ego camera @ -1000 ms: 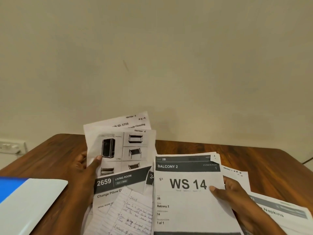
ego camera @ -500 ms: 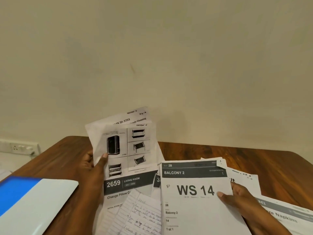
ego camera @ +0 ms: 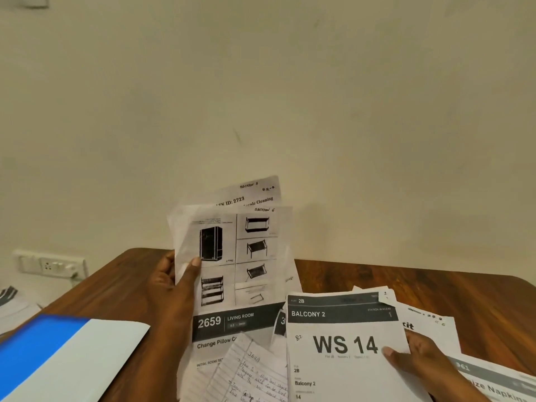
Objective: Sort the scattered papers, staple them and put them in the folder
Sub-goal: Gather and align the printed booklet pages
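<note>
My left hand [ego camera: 174, 288] grips a fanned bundle of sheets raised off the table; the front one is a furniture picture sheet [ego camera: 240, 250], with a "2723" sheet [ego camera: 255, 192] behind it. My right hand [ego camera: 420, 364] pinches the right edge of the "WS 14 / Balcony 2" sheet [ego camera: 342, 346]. Below lie a "2659 Living Room" sheet [ego camera: 232, 323] and a lined handwritten page [ego camera: 255, 375]. More printed sheets [ego camera: 493, 381] spread to the right. A blue and white folder [ego camera: 66, 355] lies at the lower left.
The brown wooden table [ego camera: 435, 291] stands against a plain cream wall. A white socket strip [ego camera: 49, 265] is on the wall at the left. Some striped paper [ego camera: 11, 297] shows at the far left edge.
My left hand has lifted the bundle of sheets higher and more upright. The view has shifted, so the papers sit further right and lower in frame. My right hand keeps its hold.
</note>
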### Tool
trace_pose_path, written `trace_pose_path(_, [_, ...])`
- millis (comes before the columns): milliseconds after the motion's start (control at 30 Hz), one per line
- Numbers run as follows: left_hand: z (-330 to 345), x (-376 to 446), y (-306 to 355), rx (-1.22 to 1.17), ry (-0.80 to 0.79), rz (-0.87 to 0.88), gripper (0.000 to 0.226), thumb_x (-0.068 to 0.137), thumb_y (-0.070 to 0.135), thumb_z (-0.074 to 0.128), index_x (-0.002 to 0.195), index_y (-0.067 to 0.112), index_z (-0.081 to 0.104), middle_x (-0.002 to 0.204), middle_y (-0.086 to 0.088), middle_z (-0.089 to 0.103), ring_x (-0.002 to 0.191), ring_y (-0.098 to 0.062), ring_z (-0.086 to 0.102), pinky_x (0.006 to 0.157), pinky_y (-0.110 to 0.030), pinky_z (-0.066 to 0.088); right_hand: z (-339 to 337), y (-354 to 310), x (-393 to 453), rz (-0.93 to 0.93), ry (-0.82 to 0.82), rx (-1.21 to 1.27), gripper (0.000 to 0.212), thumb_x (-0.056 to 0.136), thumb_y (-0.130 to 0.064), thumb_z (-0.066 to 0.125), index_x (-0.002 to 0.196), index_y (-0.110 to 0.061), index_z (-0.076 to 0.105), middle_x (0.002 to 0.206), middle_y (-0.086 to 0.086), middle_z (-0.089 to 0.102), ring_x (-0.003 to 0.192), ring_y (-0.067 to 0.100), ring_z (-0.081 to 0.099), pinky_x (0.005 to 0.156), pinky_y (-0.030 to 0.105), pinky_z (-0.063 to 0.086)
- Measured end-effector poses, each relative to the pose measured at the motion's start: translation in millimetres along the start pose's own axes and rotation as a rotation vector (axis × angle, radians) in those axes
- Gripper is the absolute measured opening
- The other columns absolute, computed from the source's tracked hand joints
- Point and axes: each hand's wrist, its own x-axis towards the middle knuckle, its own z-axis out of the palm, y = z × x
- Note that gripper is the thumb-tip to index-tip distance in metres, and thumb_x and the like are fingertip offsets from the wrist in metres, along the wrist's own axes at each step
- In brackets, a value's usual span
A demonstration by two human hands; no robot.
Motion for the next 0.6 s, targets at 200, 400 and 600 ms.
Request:
trace_pose_path(200, [14,4,49,-0.034,-0.031,0.142,0.022,0.095,0.015,0.074,0.117,0.012,0.072,0.094,0.005,0.082,0.079,-0.018,0.080,0.060,-0.027,0.064,2,7,-2,-0.025,-0.011,-0.072,0.056,0.097,-0.022,0.069,0.146,-0.012,0.043,0.163,0.008,0.037,0.148,0.030,0.039,0.121,0.039,0.027])
trace_pose_path(400, [9,-4,61,-0.018,-0.028,0.182,0.023,0.095,0.020,0.075,0.117,0.013,0.073,0.097,0.002,0.082,0.081,-0.022,0.081,0.061,-0.031,0.065,4,-4,-5,0.027,-0.052,-0.124,0.069,0.091,-0.026,0.076,0.147,-0.005,0.041,0.163,0.008,0.036,0.149,0.029,0.037,0.122,0.039,0.025])
trace_pose_path(600, [8,-3,85,-0.155,0.033,0.287,0.017,0.097,0.013,0.073,0.114,0.016,0.075,0.106,-0.004,0.081,0.087,-0.016,0.080,0.069,-0.027,0.065,0,-9,-9,0.083,-0.094,-0.101,0.087,0.081,-0.048,0.082,0.146,-0.008,0.040,0.163,0.002,0.034,0.150,0.027,0.036,0.124,0.038,0.024])
